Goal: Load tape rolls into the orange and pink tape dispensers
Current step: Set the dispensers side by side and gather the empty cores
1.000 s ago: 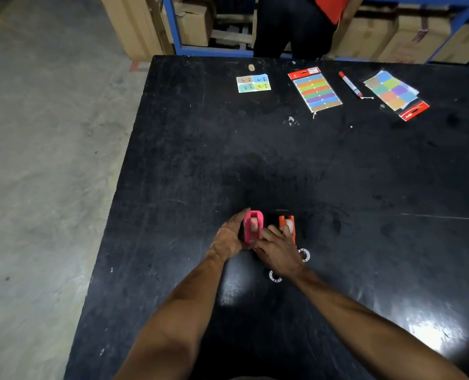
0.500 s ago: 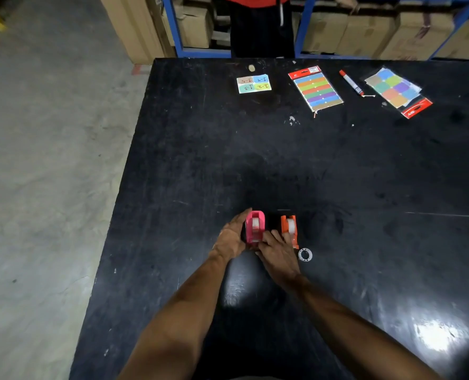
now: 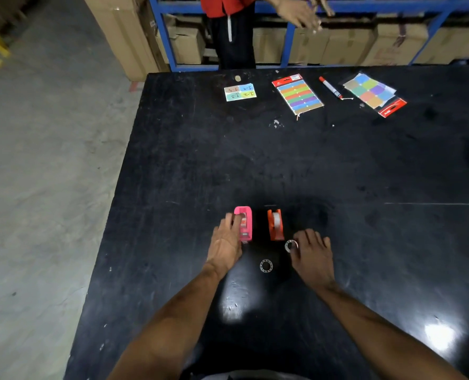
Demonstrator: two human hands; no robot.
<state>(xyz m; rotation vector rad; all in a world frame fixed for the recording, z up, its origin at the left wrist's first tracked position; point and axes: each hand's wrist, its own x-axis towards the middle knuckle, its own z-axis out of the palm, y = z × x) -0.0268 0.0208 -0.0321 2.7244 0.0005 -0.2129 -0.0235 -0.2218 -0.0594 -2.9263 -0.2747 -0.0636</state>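
Head view is showing me both hands working low in the centre of the frame. My left hand [image 3: 226,244] is resting against the left side of the pink plastic tape dispenser [image 3: 244,223], fingers [image 3: 234,220] curled onto it, bracing it with a roll seemingly seated inside. The orange plastic tape dispenser [image 3: 275,224] is standing just beside it to the right, a clear roll sitting in its cradle. My right hand [image 3: 312,253] is hovering over the black scuffed bench [image 3: 173,174], fingers spread apart and holding nothing, fingertips just beside a small white ring-shaped tape core [image 3: 291,245]. A second ring-shaped core [image 3: 266,266] is lying below, between my wrists.

I am judging both dispensers as nearly loaded; doing this well means keeping the pink body pinned while pressing its roll fully down.

Along the upper edge, coloured sticky-note packs [image 3: 299,96], a red marker [image 3: 330,87] and another person's hand [image 3: 299,15] are staying well apart; nothing is blocking my reach.
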